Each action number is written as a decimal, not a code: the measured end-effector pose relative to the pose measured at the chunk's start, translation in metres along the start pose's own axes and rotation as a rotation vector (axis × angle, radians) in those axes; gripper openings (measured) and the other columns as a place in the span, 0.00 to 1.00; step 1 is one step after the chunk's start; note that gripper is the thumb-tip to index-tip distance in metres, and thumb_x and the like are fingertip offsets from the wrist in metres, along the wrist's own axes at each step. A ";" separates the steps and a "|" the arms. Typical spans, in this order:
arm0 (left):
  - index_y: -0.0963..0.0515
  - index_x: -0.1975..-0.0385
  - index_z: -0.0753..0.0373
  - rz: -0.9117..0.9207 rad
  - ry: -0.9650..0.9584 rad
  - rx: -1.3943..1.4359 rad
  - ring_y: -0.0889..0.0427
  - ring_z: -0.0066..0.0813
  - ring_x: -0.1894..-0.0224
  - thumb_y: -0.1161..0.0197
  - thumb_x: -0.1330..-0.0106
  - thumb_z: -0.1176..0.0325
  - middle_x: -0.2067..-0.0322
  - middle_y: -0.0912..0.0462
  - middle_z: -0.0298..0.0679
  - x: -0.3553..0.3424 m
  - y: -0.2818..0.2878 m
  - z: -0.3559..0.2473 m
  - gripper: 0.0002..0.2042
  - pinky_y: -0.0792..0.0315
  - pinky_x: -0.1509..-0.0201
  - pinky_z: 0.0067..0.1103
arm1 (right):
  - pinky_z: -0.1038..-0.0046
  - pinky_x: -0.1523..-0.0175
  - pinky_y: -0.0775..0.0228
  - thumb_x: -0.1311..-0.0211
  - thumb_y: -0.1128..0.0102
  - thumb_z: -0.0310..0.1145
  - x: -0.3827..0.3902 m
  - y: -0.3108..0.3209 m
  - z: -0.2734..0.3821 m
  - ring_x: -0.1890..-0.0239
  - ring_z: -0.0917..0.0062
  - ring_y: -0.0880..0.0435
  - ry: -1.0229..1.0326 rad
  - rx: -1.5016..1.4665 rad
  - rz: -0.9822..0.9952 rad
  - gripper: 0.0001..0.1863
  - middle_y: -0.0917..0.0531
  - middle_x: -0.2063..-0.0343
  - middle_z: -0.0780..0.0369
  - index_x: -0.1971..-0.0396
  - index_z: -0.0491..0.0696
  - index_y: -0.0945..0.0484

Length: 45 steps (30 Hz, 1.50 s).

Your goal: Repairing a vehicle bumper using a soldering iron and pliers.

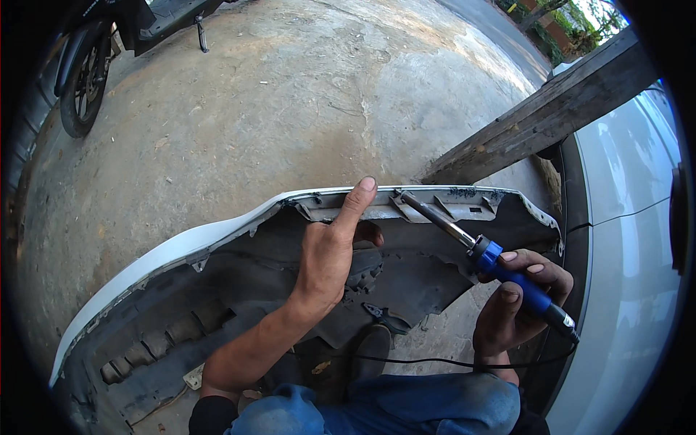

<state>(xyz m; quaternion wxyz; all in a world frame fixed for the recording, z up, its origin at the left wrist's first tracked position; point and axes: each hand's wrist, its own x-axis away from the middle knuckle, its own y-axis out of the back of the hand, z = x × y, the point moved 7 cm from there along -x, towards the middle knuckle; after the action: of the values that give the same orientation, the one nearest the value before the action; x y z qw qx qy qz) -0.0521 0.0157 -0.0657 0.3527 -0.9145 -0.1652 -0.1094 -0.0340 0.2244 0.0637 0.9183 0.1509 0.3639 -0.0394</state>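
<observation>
A car bumper (174, 255), white outside and dark inside, lies across in front of me with its inner side toward me. My left hand (330, 254) grips its upper edge, thumb up along the rim and fingers behind. In my right hand (518, 297) is a soldering iron (533, 292) with a blue handle and a metal shaft. Its tip touches or nearly touches the bumper's edge flange, just right of my left thumb. Dark rough marks (464, 192) show on the flange nearby. From the handle's end a black cord (428, 360) runs left across my legs.
Pliers (386, 317) lie by my shoe (372, 351). On the right are a wooden post (544, 109) and a white car (623, 232) close to my right arm. A motorbike (90, 72) stands at the far left on the concrete floor (275, 109).
</observation>
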 end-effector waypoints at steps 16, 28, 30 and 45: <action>0.18 0.60 0.67 -0.002 0.007 -0.024 0.20 0.25 0.65 0.35 0.30 0.54 0.64 0.17 0.39 -0.002 0.002 0.002 0.18 0.27 0.64 0.25 | 0.71 0.69 0.16 0.39 0.30 0.53 -0.005 0.000 0.000 0.58 0.75 0.18 -0.017 0.005 0.004 0.27 0.21 0.65 0.60 0.57 0.51 0.34; 0.18 0.60 0.68 -0.005 0.002 -0.020 0.20 0.26 0.66 0.35 0.30 0.54 0.65 0.17 0.39 -0.002 0.003 0.002 0.18 0.27 0.65 0.25 | 0.70 0.63 0.14 0.36 0.31 0.34 -0.006 0.000 -0.001 0.57 0.73 0.16 0.062 -0.149 0.068 0.22 0.19 0.63 0.53 0.55 0.46 0.37; 0.18 0.60 0.68 0.001 0.000 -0.011 0.20 0.26 0.66 0.35 0.30 0.54 0.65 0.17 0.39 -0.002 0.003 0.002 0.18 0.27 0.65 0.25 | 0.70 0.63 0.14 0.36 0.31 0.34 -0.006 0.000 0.000 0.57 0.73 0.16 0.069 -0.135 0.069 0.21 0.19 0.63 0.53 0.55 0.46 0.37; 0.17 0.59 0.68 -0.001 0.000 -0.047 0.21 0.24 0.64 0.36 0.30 0.53 0.64 0.16 0.39 -0.002 0.002 0.001 0.19 0.28 0.63 0.24 | 0.71 0.64 0.14 0.36 0.31 0.37 -0.010 -0.004 0.006 0.59 0.75 0.16 -0.025 -0.057 0.037 0.21 0.19 0.64 0.55 0.58 0.48 0.37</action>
<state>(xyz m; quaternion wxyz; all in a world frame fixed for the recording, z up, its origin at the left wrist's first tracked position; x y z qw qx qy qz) -0.0533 0.0149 -0.0682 0.3311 -0.9225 -0.1629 -0.1134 -0.0384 0.2188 0.0739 0.9272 0.1309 0.3507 -0.0140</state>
